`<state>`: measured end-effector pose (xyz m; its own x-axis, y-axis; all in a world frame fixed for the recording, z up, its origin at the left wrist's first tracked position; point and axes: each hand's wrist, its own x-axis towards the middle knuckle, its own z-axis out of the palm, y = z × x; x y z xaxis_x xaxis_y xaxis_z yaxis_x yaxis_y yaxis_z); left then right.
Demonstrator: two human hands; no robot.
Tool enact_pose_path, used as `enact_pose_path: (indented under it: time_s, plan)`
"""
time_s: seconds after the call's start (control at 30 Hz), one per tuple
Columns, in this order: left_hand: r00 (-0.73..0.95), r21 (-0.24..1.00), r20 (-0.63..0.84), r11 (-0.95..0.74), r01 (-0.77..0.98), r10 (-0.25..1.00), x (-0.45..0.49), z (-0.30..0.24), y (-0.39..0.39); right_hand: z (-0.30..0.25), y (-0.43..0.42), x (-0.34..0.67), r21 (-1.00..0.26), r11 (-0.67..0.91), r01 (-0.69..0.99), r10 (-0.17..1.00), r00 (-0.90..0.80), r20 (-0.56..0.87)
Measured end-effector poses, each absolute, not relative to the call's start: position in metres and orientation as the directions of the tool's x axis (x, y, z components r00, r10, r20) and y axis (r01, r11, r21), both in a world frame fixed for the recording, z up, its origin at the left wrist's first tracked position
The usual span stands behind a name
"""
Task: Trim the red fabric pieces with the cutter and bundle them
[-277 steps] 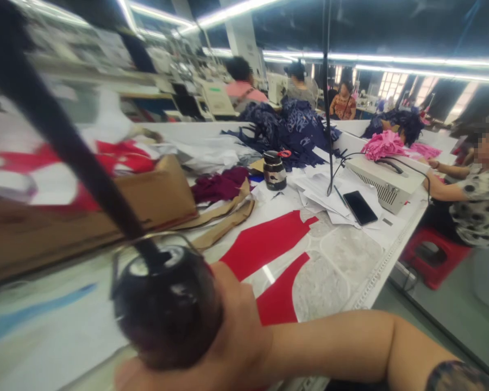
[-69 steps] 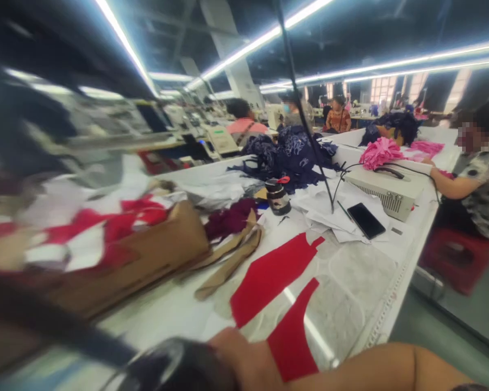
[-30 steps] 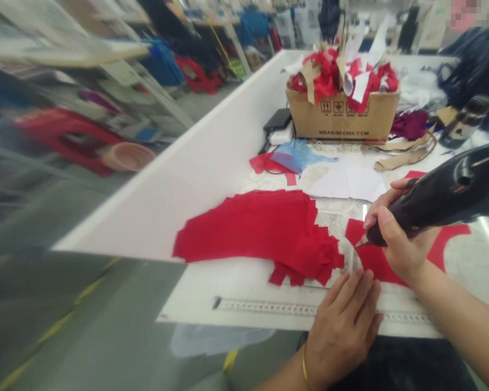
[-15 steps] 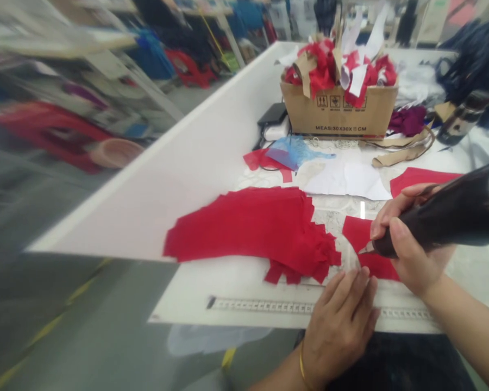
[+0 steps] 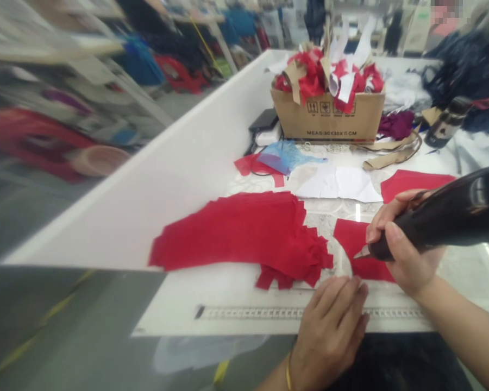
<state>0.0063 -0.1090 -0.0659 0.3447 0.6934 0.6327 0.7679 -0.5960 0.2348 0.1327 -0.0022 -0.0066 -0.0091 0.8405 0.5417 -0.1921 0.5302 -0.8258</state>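
My right hand (image 5: 403, 250) is wrapped round a black corded hot-cutting tool (image 5: 448, 220), its metal tip touching a small red fabric piece (image 5: 350, 241) on the white table. My left hand (image 5: 332, 326) lies flat at the table's front edge, fingers stretched out, pressing just below that piece and beside a ruler strip (image 5: 269, 313). A stack of cut red fabric pieces (image 5: 244, 233) lies fanned out to the left of both hands.
A cardboard box (image 5: 328, 117) stuffed with red and white scraps stands at the back. Near it lie a blue plastic piece (image 5: 287, 155), white paper (image 5: 336, 184), another red piece (image 5: 411, 179), tan strips (image 5: 391, 152) and a dark flask (image 5: 444, 125). The floor drops off left.
The view swung from the far end of the table down to the near edge. Over the last second my hands and the tool have stayed at the small red piece, shifting slightly left.
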Motion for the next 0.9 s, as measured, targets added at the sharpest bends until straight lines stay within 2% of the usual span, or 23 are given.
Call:
enact_pose_path:
  time_s: [0.07, 0.13, 0.2, 0.3, 0.37, 0.4, 0.47, 0.57, 0.6, 0.77, 0.9]
  plan:
    - [0.338, 0.281, 0.626, -0.607, 0.743, 0.703, -0.001, -0.058, -0.109, -0.001, 0.000, 0.141, -0.810, 0.542, -0.225, 0.832, 0.005, 0.555]
    - [0.355, 0.252, 0.612, -0.599, 0.760, 0.707, -0.011, -0.048, -0.104, 0.003, 0.003, 0.151, -0.798, 0.559, -0.225, 0.824, 0.037, 0.566]
    - [0.425, 0.116, 0.570, -0.581, 0.806, 0.703, -0.025, -0.036, -0.088, 0.005, 0.009, 0.162, -0.802, 0.567, -0.187, 0.822, 0.074, 0.565]
    - [0.556, -0.170, 0.488, -0.551, 0.817, 0.673, -0.048, -0.015, -0.047, 0.004, 0.018, 0.177, -0.801, 0.592, -0.091, 0.802, 0.165, 0.574]
    - [0.555, -0.297, 0.467, -0.469, 0.832, 0.688, -0.061, -0.002, -0.017, 0.002, 0.023, 0.186, -0.792, 0.610, -0.030, 0.776, 0.225, 0.589]
    - [0.540, -0.323, 0.445, -0.435, 0.841, 0.714, -0.065, 0.002, -0.004, 0.001, 0.026, 0.191, -0.789, 0.614, -0.004, 0.766, 0.242, 0.595]
    - [0.540, -0.258, 0.386, -0.475, 0.841, 0.748, -0.066, 0.005, 0.016, 0.000, 0.029, 0.201, -0.787, 0.616, 0.038, 0.755, 0.259, 0.603]
    - [0.611, -0.052, 0.287, -0.625, 0.779, 0.738, -0.052, -0.008, 0.028, 0.000, 0.034, 0.216, -0.790, 0.605, 0.101, 0.745, 0.279, 0.606]
    - [0.626, -0.022, 0.277, -0.647, 0.762, 0.729, -0.045, -0.016, 0.029, 0.000, 0.036, 0.221, -0.790, 0.600, 0.128, 0.739, 0.290, 0.608]
    - [0.616, -0.070, 0.332, -0.632, 0.772, 0.715, -0.021, -0.043, 0.036, 0.000, 0.044, 0.251, -0.780, 0.565, 0.269, 0.698, 0.348, 0.626]
    - [0.592, 0.057, 0.290, -0.631, 0.774, 0.752, -0.015, -0.044, 0.047, -0.001, 0.046, 0.273, -0.761, 0.524, 0.383, 0.667, 0.371, 0.646]
